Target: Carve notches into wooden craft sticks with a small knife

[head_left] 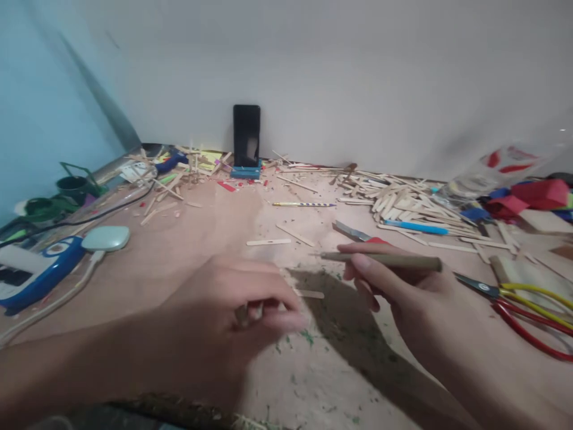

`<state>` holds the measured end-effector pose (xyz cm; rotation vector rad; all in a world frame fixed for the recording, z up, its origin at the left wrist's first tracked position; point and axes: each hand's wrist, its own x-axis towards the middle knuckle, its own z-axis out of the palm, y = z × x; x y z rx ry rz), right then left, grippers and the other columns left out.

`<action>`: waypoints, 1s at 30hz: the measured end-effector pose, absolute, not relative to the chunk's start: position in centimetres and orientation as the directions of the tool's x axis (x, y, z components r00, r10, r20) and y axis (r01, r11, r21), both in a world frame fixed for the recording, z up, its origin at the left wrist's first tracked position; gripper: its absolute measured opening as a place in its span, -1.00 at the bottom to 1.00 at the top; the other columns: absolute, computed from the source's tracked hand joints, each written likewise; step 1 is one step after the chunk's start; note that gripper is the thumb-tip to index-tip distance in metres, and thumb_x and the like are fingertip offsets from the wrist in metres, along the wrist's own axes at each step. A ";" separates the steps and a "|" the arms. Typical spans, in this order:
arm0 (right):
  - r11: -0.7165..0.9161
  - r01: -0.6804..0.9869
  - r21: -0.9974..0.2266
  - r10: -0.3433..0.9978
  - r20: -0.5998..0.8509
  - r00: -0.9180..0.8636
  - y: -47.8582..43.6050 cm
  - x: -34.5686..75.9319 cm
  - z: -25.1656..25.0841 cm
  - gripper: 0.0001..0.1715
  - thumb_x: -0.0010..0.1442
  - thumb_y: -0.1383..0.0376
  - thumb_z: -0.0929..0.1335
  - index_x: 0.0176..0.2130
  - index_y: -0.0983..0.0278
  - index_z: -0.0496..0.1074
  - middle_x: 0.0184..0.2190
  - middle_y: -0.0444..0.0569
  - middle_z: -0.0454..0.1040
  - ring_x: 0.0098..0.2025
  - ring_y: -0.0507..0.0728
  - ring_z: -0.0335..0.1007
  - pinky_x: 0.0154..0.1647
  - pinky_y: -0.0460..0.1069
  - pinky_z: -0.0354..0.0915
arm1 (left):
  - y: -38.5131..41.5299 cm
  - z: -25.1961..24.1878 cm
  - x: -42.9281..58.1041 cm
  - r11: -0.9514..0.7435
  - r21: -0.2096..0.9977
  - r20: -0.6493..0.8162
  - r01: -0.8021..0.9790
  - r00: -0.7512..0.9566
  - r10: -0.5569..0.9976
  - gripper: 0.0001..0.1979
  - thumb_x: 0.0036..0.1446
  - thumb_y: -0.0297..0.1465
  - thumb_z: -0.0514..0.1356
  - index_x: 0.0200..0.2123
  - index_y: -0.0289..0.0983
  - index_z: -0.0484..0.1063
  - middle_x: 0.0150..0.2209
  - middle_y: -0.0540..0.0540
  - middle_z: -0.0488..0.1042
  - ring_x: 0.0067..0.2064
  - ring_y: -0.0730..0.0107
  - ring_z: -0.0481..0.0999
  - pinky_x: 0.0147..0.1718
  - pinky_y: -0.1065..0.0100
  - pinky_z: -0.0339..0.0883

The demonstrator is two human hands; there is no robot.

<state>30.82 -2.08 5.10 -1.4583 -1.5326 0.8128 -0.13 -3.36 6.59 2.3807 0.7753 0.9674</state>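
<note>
At the left edge of the table (201, 227) sat some green pots (74, 185). In front of them lay a blue and white box (40, 269). A pale green pad (106, 237) lay just beside the box.

The left hand (233, 310) was low over the near edge of the table, left of the middle. Its fingers were curled in close. A small pale bit (250, 310) showed between them, but the hand was too blurry to tell if it held the bit. A short stick (310, 294) lay on the table just right of this hand.

Far back, by the wall, a black phone (246, 134) stood up in a blue stand (245, 172). A striped pencil (304, 205) lay flat in the middle of the table. Two loose sticks (268, 242) lay nearer than it.

The right hand (403, 286) was right of the middle, near the front. It held a brown rod (385, 260) tight in its fingers. The rod lay level, with its thin tip pointing left. A knife (358, 233) with a red grip lay just behind the hand.

A big heap of sticks (403, 200) filled the back right of the table. A blue pen (416, 227) lay at the heap's near side. Scissors (478, 286) lay just right of the right hand. Pliers (532, 310) with red and yellow grips lay by the right edge. Red paper shapes (539, 193) sat in the far right corner.
</note>
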 end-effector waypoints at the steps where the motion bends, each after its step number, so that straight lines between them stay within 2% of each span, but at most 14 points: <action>1: 0.081 0.415 -0.906 0.995 0.100 0.025 -2.0 30.8 4.8 -0.31 0.38 -0.41 0.66 -0.19 0.13 0.85 -0.45 0.05 0.65 -0.38 0.28 0.59 -0.43 0.13 0.46 | -2.4 5.2 0.1 -0.759 0.560 0.503 0.332 0.591 0.630 -0.68 0.83 -0.33 0.31 -0.09 -0.20 0.78 -0.22 0.02 0.81 -0.25 0.47 0.74 -0.19 0.44 0.57; 3: 0.027 0.356 -0.934 1.000 0.031 0.005 -1.8 30.6 4.0 -0.29 0.36 -0.41 0.67 -0.18 0.15 0.77 -0.49 -0.01 0.60 -0.50 0.19 0.47 -0.53 0.08 0.36 | -0.7 2.0 0.4 -0.779 0.512 0.510 0.362 0.602 0.614 -0.72 0.79 -0.44 0.31 -0.05 -0.20 0.82 -0.15 -0.04 0.81 -0.13 0.36 0.77 -0.08 0.35 0.57; 7: -0.038 0.259 -0.965 0.997 -0.053 -0.052 -1.7 30.1 3.0 -0.18 0.31 -0.51 0.65 -0.13 0.14 0.63 -0.57 -0.14 0.51 -0.63 0.08 0.26 -0.64 0.00 0.11 | 0.8 -2.6 0.2 -0.798 0.460 0.522 0.390 0.608 0.598 -0.67 0.78 -0.41 0.27 -0.08 -0.19 0.81 -0.15 -0.06 0.72 -0.11 0.29 0.68 -0.05 0.27 0.49; 10: -0.044 0.266 -0.963 0.991 -0.076 -0.110 -1.8 30.3 3.4 -0.27 0.36 -0.40 0.69 -0.14 0.16 0.68 -0.49 -0.09 0.59 -0.54 0.08 0.38 -0.55 -0.01 0.29 | 1.1 -3.9 -0.2 -0.800 0.454 0.503 0.391 0.629 0.593 -0.65 0.80 -0.40 0.25 -0.07 -0.18 0.82 -0.14 -0.06 0.71 -0.09 0.28 0.66 -0.02 0.26 0.50; 12: -0.028 0.283 -0.959 0.990 -0.067 -0.127 -1.8 30.5 3.9 -0.33 0.39 -0.33 0.70 -0.18 0.17 0.72 -0.49 -0.10 0.57 -0.50 0.08 0.42 -0.50 -0.02 0.39 | 1.2 -4.2 -0.4 -0.799 0.458 0.494 0.391 0.635 0.594 -0.64 0.81 -0.40 0.23 -0.06 -0.17 0.83 -0.14 -0.07 0.70 -0.09 0.27 0.66 0.00 0.26 0.50; 14: -0.016 0.299 -0.954 0.989 -0.058 -0.133 -1.8 30.7 4.3 -0.34 0.41 -0.30 0.71 -0.28 0.17 0.70 -0.52 -0.11 0.52 -0.52 0.06 0.39 -0.51 -0.03 0.38 | 1.2 -4.5 -0.4 -0.799 0.460 0.494 0.387 0.636 0.593 -0.62 0.83 -0.38 0.22 -0.06 -0.17 0.83 -0.13 -0.08 0.71 -0.08 0.26 0.66 0.01 0.24 0.50; 18: 0.010 0.323 -0.946 0.991 -0.035 -0.130 -1.8 30.7 4.3 -0.22 0.39 -0.30 0.73 -0.48 0.17 0.59 -0.54 -0.07 0.53 -0.55 0.05 0.38 -0.56 -0.04 0.33 | 1.1 -4.8 -0.4 -0.813 0.457 0.528 0.360 0.626 0.574 -0.63 0.84 -0.36 0.21 -0.02 -0.17 0.83 -0.14 -0.07 0.72 -0.10 0.28 0.67 0.00 0.25 0.52; 25: 0.021 0.360 -0.933 0.992 -0.025 -0.123 -1.9 30.5 3.3 -0.20 0.34 -0.42 0.73 -0.41 0.18 0.72 -0.46 0.02 0.66 -0.55 0.09 0.50 -0.58 -0.01 0.41 | 1.4 -4.9 -0.4 -0.837 0.446 0.576 0.316 0.615 0.539 -0.63 0.86 -0.36 0.21 -0.01 -0.17 0.83 -0.14 -0.05 0.72 -0.11 0.29 0.66 0.00 0.27 0.52; 30: 0.054 0.368 -0.928 0.991 0.006 -0.131 -2.0 30.3 3.4 -0.25 0.31 -0.40 0.76 -0.41 0.14 0.75 -0.50 -0.02 0.63 -0.51 0.10 0.50 -0.51 0.00 0.49 | 1.3 -3.8 -0.4 -0.843 0.453 0.548 0.292 0.654 0.521 -0.67 0.84 -0.38 0.25 0.03 -0.19 0.85 -0.12 -0.05 0.75 -0.11 0.32 0.70 0.01 0.32 0.56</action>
